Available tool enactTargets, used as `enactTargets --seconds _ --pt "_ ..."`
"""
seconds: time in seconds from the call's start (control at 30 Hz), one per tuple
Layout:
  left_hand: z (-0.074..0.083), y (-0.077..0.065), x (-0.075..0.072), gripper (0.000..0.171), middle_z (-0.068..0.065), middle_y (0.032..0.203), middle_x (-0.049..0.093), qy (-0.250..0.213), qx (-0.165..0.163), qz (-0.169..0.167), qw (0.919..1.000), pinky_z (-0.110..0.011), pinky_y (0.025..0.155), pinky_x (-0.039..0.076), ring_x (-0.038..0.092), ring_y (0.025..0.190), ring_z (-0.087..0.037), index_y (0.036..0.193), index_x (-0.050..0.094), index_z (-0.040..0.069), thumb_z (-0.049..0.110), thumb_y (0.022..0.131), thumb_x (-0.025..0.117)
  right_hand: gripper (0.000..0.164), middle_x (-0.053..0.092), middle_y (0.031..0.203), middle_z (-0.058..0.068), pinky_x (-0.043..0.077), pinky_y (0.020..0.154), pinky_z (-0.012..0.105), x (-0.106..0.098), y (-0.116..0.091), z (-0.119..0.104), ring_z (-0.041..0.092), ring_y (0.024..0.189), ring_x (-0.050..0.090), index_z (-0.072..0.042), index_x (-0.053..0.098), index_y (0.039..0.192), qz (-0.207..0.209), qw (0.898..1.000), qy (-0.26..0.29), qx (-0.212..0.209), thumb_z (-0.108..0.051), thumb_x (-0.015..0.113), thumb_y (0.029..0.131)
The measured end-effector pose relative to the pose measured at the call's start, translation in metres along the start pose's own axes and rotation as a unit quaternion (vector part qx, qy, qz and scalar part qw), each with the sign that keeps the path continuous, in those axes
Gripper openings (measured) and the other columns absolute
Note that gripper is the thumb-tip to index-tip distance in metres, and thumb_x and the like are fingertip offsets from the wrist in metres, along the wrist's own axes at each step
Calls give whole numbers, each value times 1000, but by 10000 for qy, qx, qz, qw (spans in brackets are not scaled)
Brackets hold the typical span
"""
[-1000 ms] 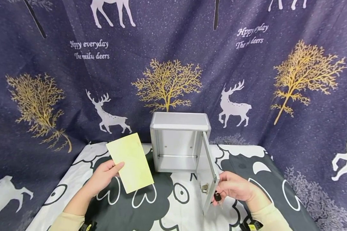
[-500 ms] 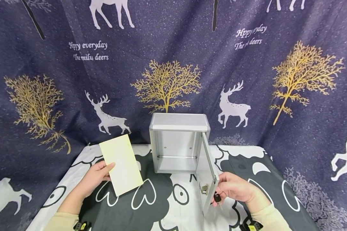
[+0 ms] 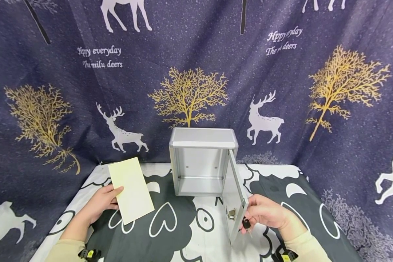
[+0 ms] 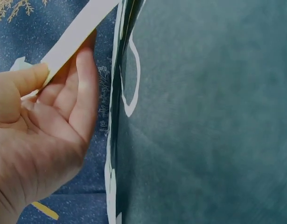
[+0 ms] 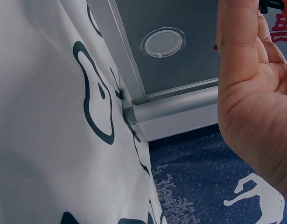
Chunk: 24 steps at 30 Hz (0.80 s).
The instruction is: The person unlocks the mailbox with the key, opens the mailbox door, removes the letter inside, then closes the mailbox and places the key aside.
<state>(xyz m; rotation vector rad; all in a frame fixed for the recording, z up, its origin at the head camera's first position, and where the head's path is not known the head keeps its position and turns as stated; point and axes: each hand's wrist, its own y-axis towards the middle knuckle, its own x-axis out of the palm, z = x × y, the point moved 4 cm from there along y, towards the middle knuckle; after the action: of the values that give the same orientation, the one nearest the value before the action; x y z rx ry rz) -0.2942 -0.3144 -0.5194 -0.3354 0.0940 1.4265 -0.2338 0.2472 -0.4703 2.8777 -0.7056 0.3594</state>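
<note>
In the head view, a silver metal box (image 3: 203,135) stands upright with its hinged door (image 3: 230,194) swung out toward me on the right. My right hand (image 3: 266,214) grips the door's free edge, beside a black-headed key (image 3: 246,223) hanging there. A metal lock (image 3: 231,214) shows on the door's inner face. To the left, my left hand (image 3: 99,203) pinches a pale yellow rectangular sheet (image 3: 131,191) by its left edge, thumb on top, above the cloth. The left wrist view shows the sheet (image 4: 78,39) nearly edge-on. The right fingertips are cut off in the right wrist view.
A black-and-white patterned cloth (image 3: 170,243) covers the table. Behind hangs a dark blue curtain (image 3: 196,43) with deer and trees. In the right wrist view, the door's outside has a round clear disc (image 5: 164,43) and red characters (image 5: 281,28).
My left hand has carried the yellow sheet left and slightly down, away from the box. The right hand and the door have stayed in place.
</note>
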Motion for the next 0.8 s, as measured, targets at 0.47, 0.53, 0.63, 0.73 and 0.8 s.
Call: enactTargets --seconds 0.47,0.53,0.63,0.73,0.8 --pt "-15 9 -12 48 -12 101 81 16 -551 -57 9985 -43 73 68 81 87 -26 143 54 -17 25 121 52 41 84 105 14 68 82 34 -2 0 0 22 95 84 -3 81 113 136 9998 3 111 11 45 100" --pt "-15 9 -12 48 -12 99 81 32 -611 -86 9981 -43 73 68 81 86 -27 142 54 -17 25 120 53 41 84 105 14 68 82 34 -2 0 0 22 94 84 -4 81 113 140 9998 -9 111 10 45 100" --pt "-15 8 -11 47 -12 97 80 65 -673 -131 9976 -43 72 68 81 85 -28 141 54 -17 25 120 53 40 84 105 14 68 81 34 -2 0 0 22 94 84 -4 81 112 150 9998 -19 122 10 45 100" --pt "-15 8 -11 46 -12 95 79 84 -722 -159 9972 -42 71 68 80 83 -28 139 54 -17 24 120 53 41 84 104 14 68 81 34 -2 0 0 22 94 84 -4 81 113 173 9997 -24 149 10 45 100" --pt "-15 9 -11 46 -12 94 79 111 -744 -165 9970 -41 70 68 80 81 -27 138 54 -17 24 120 54 41 84 104 14 68 81 34 -2 0 1 22 94 84 -3 81 113 187 9997 -28 168 10 45 100"
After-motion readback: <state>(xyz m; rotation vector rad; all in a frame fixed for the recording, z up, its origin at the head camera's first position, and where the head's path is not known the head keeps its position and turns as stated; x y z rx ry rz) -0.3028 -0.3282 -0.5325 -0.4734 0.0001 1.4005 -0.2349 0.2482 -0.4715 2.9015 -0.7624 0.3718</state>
